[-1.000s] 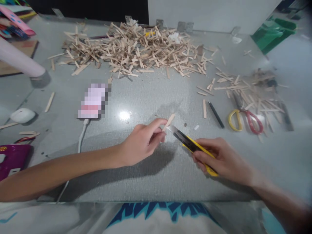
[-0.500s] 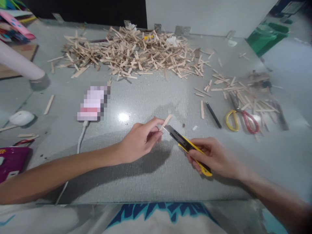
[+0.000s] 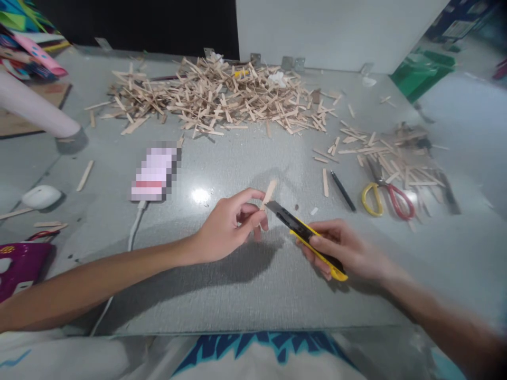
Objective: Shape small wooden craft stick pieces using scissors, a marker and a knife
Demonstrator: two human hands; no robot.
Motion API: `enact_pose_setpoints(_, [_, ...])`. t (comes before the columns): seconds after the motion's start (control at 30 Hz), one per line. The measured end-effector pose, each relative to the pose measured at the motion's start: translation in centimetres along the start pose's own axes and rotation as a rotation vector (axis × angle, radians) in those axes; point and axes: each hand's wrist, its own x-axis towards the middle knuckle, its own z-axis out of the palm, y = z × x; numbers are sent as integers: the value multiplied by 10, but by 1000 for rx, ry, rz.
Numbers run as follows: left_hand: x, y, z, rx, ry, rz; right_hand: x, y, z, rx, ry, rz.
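Between its thumb and fingers, my left hand (image 3: 233, 221) pinches a short, flat wooden stick (image 3: 270, 192), tilted with its upper end pointing up. My right hand (image 3: 340, 247) is wrapped round a yellow and black utility knife (image 3: 303, 232). The knife's blade is out and points up-left, its tip at or very near the stick; whether it touches is too small to tell. Both hands are above the grey table (image 3: 206, 306). Loose wooden sticks (image 3: 222, 95) form a big pile at the back of the table.
A charging phone (image 3: 155, 174) lies left of my hands, its cable running to the front edge. To the right are a black pen (image 3: 343, 191), scissors (image 3: 388, 198) and more sticks (image 3: 386, 150). A white mouse (image 3: 41, 196) and a purple object (image 3: 26, 264) lie left.
The view has shifted slightly. The stick in my left hand has turned a little, showing more of its flat face, and the blade tip is still beside it. Both hands keep their holds.
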Motion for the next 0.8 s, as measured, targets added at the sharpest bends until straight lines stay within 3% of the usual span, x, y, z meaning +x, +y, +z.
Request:
enact_pose_setpoints(0.2, [-2,0,1,59,18,24,-6,-4,7,-187,124,-15])
enact_pose_setpoints(0.6, [-5,-3,1,317,31,179,-10,-2,14,-566,225,-120])
enact_pose_setpoints(0.8, [-6,-3,5,305,10,133,-9,-4,18,-569,220,-122])
